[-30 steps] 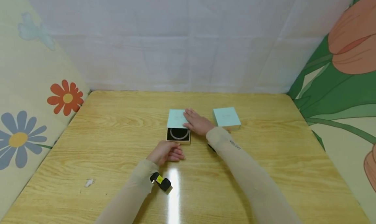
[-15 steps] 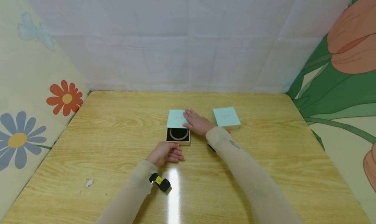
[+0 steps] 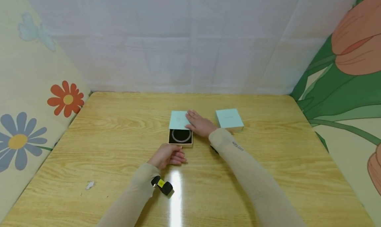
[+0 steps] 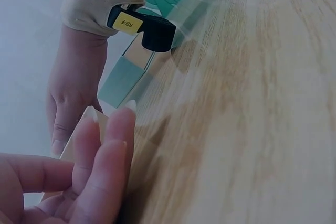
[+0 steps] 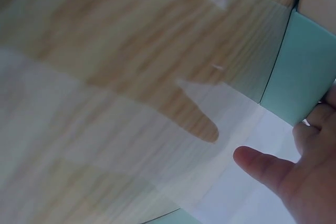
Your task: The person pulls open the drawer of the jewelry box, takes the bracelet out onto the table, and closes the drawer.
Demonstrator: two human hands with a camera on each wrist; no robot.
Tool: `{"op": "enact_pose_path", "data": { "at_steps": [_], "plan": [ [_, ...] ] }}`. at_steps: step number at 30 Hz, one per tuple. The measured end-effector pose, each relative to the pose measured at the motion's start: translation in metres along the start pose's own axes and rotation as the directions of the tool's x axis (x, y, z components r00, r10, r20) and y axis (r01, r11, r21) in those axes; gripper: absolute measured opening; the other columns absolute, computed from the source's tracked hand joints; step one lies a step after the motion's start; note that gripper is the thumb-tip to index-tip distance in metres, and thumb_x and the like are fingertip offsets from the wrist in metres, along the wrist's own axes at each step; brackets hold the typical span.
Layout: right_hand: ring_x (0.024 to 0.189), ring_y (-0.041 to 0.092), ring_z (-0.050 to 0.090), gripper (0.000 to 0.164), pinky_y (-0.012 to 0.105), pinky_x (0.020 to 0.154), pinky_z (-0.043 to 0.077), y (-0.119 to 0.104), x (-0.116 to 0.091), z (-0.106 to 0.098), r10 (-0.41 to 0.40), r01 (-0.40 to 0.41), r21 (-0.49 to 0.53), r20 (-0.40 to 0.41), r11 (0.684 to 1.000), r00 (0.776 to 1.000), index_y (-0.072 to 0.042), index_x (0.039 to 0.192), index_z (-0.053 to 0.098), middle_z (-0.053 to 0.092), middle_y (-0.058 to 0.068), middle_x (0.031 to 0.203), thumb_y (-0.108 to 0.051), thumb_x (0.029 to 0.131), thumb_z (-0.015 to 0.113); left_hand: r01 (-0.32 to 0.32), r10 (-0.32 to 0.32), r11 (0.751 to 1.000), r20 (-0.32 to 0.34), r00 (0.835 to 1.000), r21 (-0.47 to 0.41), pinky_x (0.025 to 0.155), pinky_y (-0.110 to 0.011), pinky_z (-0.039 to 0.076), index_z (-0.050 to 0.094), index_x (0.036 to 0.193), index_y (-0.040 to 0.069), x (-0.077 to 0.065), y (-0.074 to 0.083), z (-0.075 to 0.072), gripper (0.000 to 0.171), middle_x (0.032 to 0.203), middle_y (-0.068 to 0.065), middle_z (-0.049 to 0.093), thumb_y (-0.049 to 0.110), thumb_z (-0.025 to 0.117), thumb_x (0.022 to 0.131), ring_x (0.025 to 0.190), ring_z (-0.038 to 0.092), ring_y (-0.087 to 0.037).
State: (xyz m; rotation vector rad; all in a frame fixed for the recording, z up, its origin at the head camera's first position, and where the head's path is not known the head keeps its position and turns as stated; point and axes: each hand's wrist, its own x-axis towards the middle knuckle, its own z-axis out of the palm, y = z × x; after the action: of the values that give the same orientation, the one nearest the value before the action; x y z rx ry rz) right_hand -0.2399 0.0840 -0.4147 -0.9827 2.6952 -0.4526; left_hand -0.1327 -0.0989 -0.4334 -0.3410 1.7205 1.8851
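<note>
Two pale sleeves (image 3: 125, 200) reach in from the bottom of the frame over a wood-grain table (image 3: 113, 131); a black wrist camera (image 3: 162, 184) hangs at the left cuff. A white scrap (image 3: 90, 185) sits at lower left, well apart from the hands.

Near the middle of the frame, the left hand (image 3: 167, 155) is loosely bent and unclenched, touching the front of an open box (image 3: 180, 145), the closest rim. Inside, a bangle (image 3: 180, 141) lies on black lining, its near curve showing inside the front edge.

The right hand (image 3: 202, 124) comes in from the right, its fingers spread over the right part of the pale blue lid (image 3: 178, 120), gripping nothing that shows. The lid's near edge crosses the box, covering the far part.

Bare wood runs from the box's left side toward the table's slanting left edge. Just right of the right hand stands a second box (image 3: 229, 119), a narrow gap between it and the lid. Behind both, a strip of table reaches the far edge, where a white cloth (image 3: 190, 45) rises.
</note>
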Motion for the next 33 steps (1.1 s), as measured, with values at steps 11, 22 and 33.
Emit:
{"op": "enact_pose_path", "data": {
  "at_steps": [11,22,33],
  "plan": [
    [0.148,0.027,0.004,0.060,0.038,0.119,0.010,-0.0001,-0.0001,0.0002,0.005,-0.005,0.000,0.013,1.000,1.000,-0.001,0.153,0.018,0.010,0.015,0.161,-0.034,0.107,0.037,0.001,-0.001,1.000,-0.009,1.000,0.002,0.059,-0.026,0.057,0.060,0.097,-0.012,-0.0019,0.0000,0.0011,0.024,0.070,-0.009,0.068,0.008,0.046,0.099,0.065,0.070,-0.018],
    [0.148,0.028,0.005,0.061,0.038,0.119,0.010,-0.0023,-0.0009,-0.0014,0.000,0.000,-0.001,0.010,1.000,1.000,0.000,0.153,0.019,0.011,0.016,0.161,-0.033,0.106,0.038,-0.003,0.003,1.000,-0.007,1.000,0.009,0.059,-0.026,0.057,0.061,0.095,-0.011,-0.0040,-0.0003,-0.0006,0.024,0.070,-0.009,0.068,0.008,0.047,0.098,0.065,0.070,-0.018],
    [0.148,0.027,0.004,0.061,0.038,0.119,0.012,-0.0010,0.0012,-0.0003,0.013,-0.013,-0.011,0.014,1.000,1.000,-0.001,0.153,0.019,0.010,0.014,0.161,-0.034,0.106,0.038,0.009,-0.009,1.000,-0.013,1.000,0.011,0.058,-0.026,0.057,0.062,0.095,-0.011,-0.0065,-0.0006,0.0000,0.024,0.070,-0.008,0.068,0.009,0.049,0.098,0.066,0.070,-0.019]
  ]
}}
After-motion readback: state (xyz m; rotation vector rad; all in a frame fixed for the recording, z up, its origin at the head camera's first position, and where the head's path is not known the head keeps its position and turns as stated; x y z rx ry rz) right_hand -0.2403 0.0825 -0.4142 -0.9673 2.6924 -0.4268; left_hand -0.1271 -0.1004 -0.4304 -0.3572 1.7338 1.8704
